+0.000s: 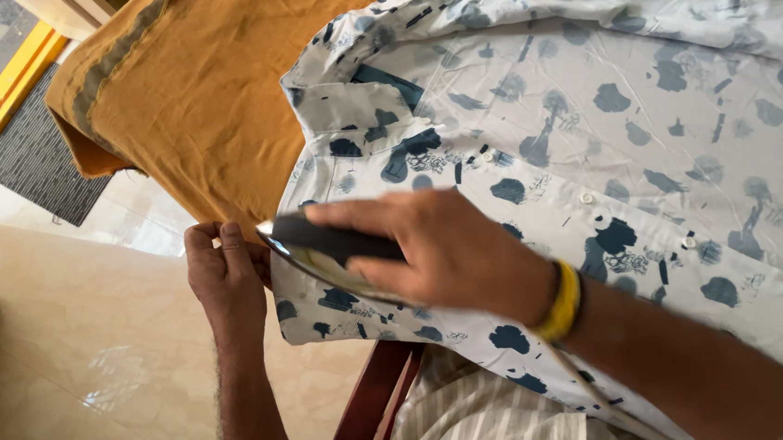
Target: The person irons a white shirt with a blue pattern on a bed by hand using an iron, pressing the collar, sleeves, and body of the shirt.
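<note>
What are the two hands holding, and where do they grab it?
The right hand grips the iron by its black handle. The left hand pinches the edge of the printed shirt.

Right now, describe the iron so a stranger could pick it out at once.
Find the pale blue-blotched shirt spread over the mustard cloth. At its near-left edge, the right hand grips the iron: the only shiny metal thing there, with a black handle.
</note>
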